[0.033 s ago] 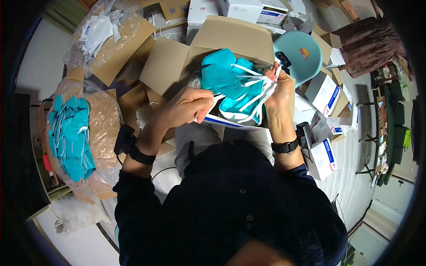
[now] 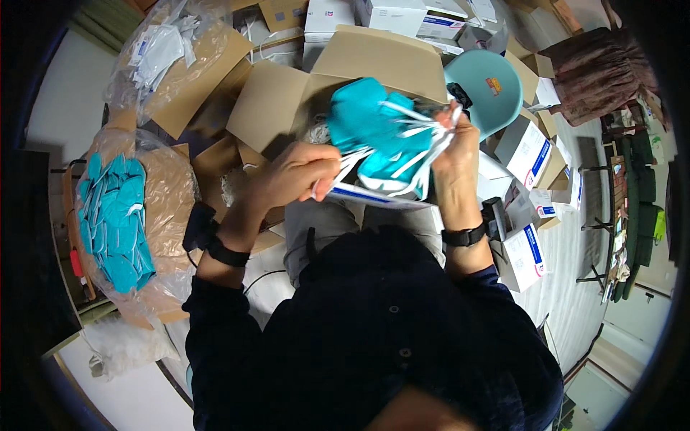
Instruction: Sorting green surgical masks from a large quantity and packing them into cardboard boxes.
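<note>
A bunch of teal face masks (image 2: pixel 363 118) hangs by white elastic straps between my hands, over the open cardboard box in front of my lap. My left hand (image 2: pixel 305 171) is closed round the straps at the bunch's left side. At its right side, my right hand (image 2: pixel 457 144) grips a gathered bundle of white straps, fingertips pointing up. The masks are slightly smeared by motion, and how many there are cannot be made out. Just below them shows the edge of a white and blue carton (image 2: pixel 381 195).
The cardboard box (image 2: pixel 381 61) has raised flaps. To the left, a plastic-lined box (image 2: pixel 169 179) holds a pile of teal masks (image 2: pixel 115 223). A pale blue stool (image 2: pixel 496 93) stands at the far right, near several white cartons (image 2: pixel 525 147). Another clear bag (image 2: pixel 162 57) lies far left.
The masks have shifted slightly right and now look blurred. My left hand has moved a little left, and the straps between it and the masks are stretched longer. My right hand keeps its grip.
</note>
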`<action>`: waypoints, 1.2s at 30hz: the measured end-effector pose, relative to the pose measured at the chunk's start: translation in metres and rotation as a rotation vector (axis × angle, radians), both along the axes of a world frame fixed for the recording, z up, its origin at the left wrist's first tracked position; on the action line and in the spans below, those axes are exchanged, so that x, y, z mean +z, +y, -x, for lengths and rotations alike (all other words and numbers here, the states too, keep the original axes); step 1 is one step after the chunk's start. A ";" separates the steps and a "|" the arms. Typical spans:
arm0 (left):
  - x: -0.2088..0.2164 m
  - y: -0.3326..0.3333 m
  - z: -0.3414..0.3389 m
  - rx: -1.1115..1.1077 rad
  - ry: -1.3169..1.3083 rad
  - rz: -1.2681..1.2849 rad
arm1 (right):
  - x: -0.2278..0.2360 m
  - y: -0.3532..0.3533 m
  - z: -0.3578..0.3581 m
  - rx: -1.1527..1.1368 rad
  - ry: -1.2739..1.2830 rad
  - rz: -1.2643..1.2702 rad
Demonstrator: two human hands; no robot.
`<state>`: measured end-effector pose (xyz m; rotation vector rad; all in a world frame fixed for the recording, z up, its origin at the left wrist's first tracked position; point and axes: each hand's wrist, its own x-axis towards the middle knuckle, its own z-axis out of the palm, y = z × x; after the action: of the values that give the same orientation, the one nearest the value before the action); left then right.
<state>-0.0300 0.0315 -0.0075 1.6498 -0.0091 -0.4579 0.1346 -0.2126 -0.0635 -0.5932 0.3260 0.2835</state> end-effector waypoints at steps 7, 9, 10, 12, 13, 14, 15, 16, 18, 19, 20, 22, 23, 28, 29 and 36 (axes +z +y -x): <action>0.007 0.023 0.005 0.161 -0.060 -0.034 | 0.000 0.005 0.006 0.078 -0.090 -0.023; 0.012 0.009 -0.014 0.166 -0.065 -0.082 | -0.005 0.015 0.015 0.123 0.017 -0.040; 0.010 0.000 -0.024 0.223 -0.126 -0.123 | -0.001 0.019 0.024 0.109 0.096 0.029; 0.009 -0.017 -0.047 0.330 -0.263 -0.201 | -0.001 0.017 0.036 0.172 0.079 0.054; 0.006 -0.019 -0.059 0.387 -0.329 -0.310 | -0.001 0.014 0.041 0.204 0.082 0.040; -0.004 -0.017 -0.071 0.450 -0.393 -0.424 | 0.003 0.013 0.046 0.261 0.071 -0.053; -0.015 -0.014 -0.082 0.512 -0.457 -0.537 | 0.010 0.014 0.052 0.210 0.142 0.047; -0.031 -0.014 -0.095 0.562 -0.443 -0.491 | 0.006 0.006 0.052 0.258 0.100 -0.012; -0.051 -0.021 -0.116 0.548 -0.449 -0.489 | -0.007 -0.013 0.048 0.383 0.010 -0.132; -0.055 -0.024 -0.123 0.543 -0.446 -0.496 | 0.003 -0.010 0.052 0.368 0.084 0.059; -0.060 -0.026 -0.129 0.474 -0.371 -0.488 | 0.007 -0.011 0.053 0.434 0.069 0.142; -0.064 -0.031 -0.137 0.309 -0.276 -0.536 | 0.017 -0.014 0.056 0.520 0.055 0.256; -0.065 -0.034 -0.139 0.211 -0.228 -0.566 | 0.018 -0.020 0.053 0.623 -0.021 0.270; -0.055 -0.032 -0.100 0.030 -0.258 -0.948 | 0.030 -0.027 0.055 0.840 -0.259 0.326; -0.046 -0.031 -0.090 0.066 -0.265 -0.931 | 0.031 -0.027 0.056 0.855 -0.315 0.328; -0.071 0.000 0.001 0.312 -0.073 -0.924 | 0.010 0.002 0.067 0.825 -0.663 0.654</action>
<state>-0.0312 0.0315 -0.0789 2.5161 0.4607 -0.1511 0.0677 -0.2101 -0.0533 -1.4140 -0.5191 0.7551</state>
